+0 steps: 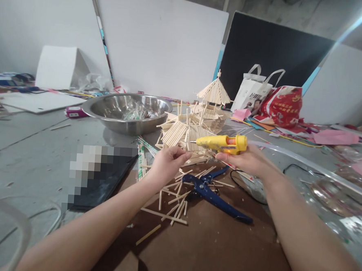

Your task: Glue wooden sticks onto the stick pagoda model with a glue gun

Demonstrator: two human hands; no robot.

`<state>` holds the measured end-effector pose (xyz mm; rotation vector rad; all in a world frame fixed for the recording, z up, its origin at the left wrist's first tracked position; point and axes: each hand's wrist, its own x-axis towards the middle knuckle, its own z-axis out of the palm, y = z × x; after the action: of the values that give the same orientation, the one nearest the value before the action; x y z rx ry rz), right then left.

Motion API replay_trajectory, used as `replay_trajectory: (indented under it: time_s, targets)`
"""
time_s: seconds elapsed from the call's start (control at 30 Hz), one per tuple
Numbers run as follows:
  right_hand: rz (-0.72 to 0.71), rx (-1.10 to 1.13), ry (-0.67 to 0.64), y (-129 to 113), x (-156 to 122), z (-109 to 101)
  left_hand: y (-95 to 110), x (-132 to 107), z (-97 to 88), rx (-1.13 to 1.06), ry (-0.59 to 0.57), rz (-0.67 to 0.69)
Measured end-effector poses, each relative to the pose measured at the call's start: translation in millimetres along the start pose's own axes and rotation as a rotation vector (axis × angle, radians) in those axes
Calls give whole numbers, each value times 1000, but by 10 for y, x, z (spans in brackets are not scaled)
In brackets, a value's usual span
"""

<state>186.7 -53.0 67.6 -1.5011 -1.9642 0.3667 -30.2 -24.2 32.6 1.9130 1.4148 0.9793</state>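
Note:
My right hand (253,159) grips a yellow hot glue gun (222,143), and its nozzle points left at a model building of thin wooden sticks (173,133). A long clear glue stick (314,164) runs from the gun's back toward the right. Just below the nozzle, my left hand (169,165) is closed in a pinch at the model's front edge; what its fingertips hold is too small to make out. Blue-handled cutters (217,197) lie below the hands, among loose cut sticks (176,209).
A brown board (216,252) lies under the work. To the left are a dark flat panel (114,176), partly blurred out, and a steel basin (126,126) holding clear plastic. A pointed stick roof (215,90) rises behind the model. Bags (281,107) and coloured paper (336,137) sit at right.

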Motion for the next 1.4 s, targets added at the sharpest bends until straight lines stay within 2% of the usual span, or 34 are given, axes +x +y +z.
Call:
replay_trajectory:
  time_s: [0.1, 0.23, 0.53, 0.8, 1.07, 1.23, 1.3, 1.4]
  targets:
    - [61, 46, -7, 7, 1, -35, 13, -5, -22, 41, 15, 14]
    - [121, -2, -52, -23, -3, -53, 10, 11, -19, 77, 29, 43]
    - [79, -23, -120, 5, -7, -27, -15, 37, 0, 86, 39, 83]
    - [69, 25, -114, -62, -7, 4, -3, 27, -2, 88, 35, 71]
    - [-25, 57, -33, -23, 13, 78, 4, 20, -15, 83, 26, 65]
    - [85, 80, 45, 31, 41, 60, 20, -3, -32, 110, 22, 46]
    - [134, 181, 144, 65, 65, 52, 12, -15, -45, 116, 26, 58]
    - [172, 484, 316, 109, 108, 41, -24, -25, -74, 112, 47, 90]
